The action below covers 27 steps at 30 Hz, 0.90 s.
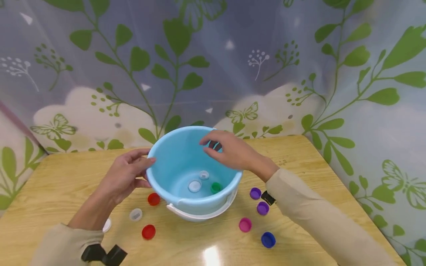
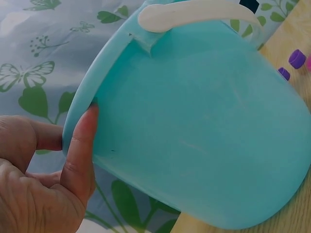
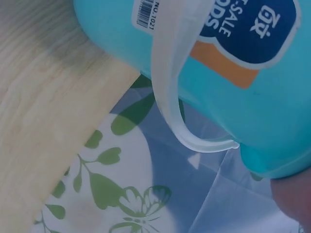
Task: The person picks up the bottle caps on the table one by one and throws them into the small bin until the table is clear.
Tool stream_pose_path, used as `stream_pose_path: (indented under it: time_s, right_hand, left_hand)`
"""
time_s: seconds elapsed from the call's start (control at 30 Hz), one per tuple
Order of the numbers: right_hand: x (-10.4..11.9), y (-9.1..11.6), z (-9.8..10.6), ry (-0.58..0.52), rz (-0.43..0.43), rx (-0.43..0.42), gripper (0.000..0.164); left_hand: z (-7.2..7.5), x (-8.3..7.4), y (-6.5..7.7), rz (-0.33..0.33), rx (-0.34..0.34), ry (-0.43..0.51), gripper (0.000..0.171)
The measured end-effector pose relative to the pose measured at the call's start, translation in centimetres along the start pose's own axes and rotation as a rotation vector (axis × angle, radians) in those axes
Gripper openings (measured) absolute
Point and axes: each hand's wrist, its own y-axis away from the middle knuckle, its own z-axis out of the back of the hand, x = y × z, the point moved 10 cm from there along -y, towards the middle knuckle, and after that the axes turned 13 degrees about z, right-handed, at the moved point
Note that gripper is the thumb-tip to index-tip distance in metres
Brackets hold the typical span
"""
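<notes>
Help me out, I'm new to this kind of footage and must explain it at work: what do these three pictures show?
There is no machine here, just a person's two bare hands. The wide picture comes from a camera worn on the head, looking forward and down. The other two are taken from the wrists: the left shows the outside of a blue bucket, the right its printed label.

The bucket stands on a wooden table, with two pale caps and a green cap inside. Around it lie red caps, more pale caps, purple caps, a pink cap and a blue cap.

The left hand grips the bucket's edge. The right hand is over its right side; I see nothing held there.
</notes>
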Motion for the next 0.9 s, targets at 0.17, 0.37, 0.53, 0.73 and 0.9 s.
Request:
stream_pose_path:
  time_s: [0.17, 0.37, 0.53, 0.73, 0.9]
  right_hand:
    - [-0.4, 0.4, 1.5, -0.112, 0.024, -0.169, 0.021]
    - [-0.5, 2.0, 4.5, -0.060, 0.076, -0.339, 0.022]
    - [-2.0, 5.8, 6.3, 0.041, 0.027, -0.405, 0.024]
    - [-5.3, 10.7, 4.5, 0.050, -0.090, -0.291, 0.029]
    - [-7.6, 13.7, 1.1, 0.026, -0.171, -0.137, 0.031]
  left_hand:
    - [0.1, 0.0, -0.2, 0.003, 0.000, 0.011, 0.051]
    - [0.1, 0.0, -0.2, -0.005, -0.008, 0.028, 0.050]
    - [0.1, -0.2, -0.3, -0.017, -0.006, 0.043, 0.050]
    - [0.1, 0.0, -0.3, -0.008, -0.009, 0.040, 0.049]
    - [0.2, 0.2, -0.2, -0.006, -0.018, 0.030, 0.050]
